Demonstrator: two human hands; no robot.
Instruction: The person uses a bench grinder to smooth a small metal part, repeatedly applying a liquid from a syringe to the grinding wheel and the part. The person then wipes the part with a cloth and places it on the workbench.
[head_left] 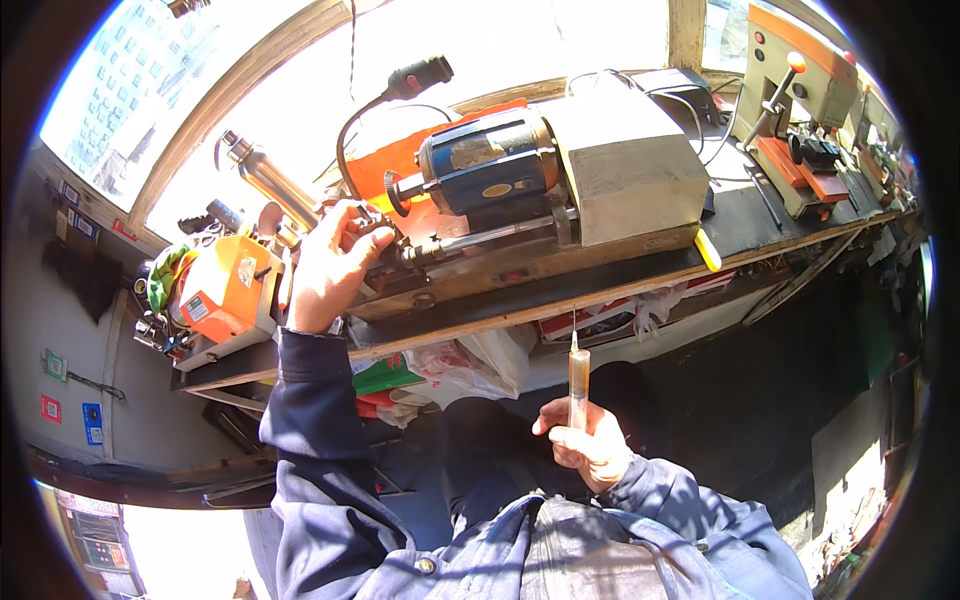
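A clear syringe with a thin needle and amber liquid in its upper part stands upright in my right hand, its needle pointing up. The fingers are wrapped round its barrel, in front of my body. On the bench, my left hand grips a small dark metal clamp at the left end of a bench machine; the fingertips partly cover it. This machine has a blue motor, a toothed wheel on the motor's left shaft, a steel rod below and a pale housing.
An orange machine stands at the bench's left end, near a silver cylinder. A gooseneck lamp rises behind. Further right is an orange-and-grey machine with a lever. A yellow handle sticks out over the bench edge; plastic bags lie beneath.
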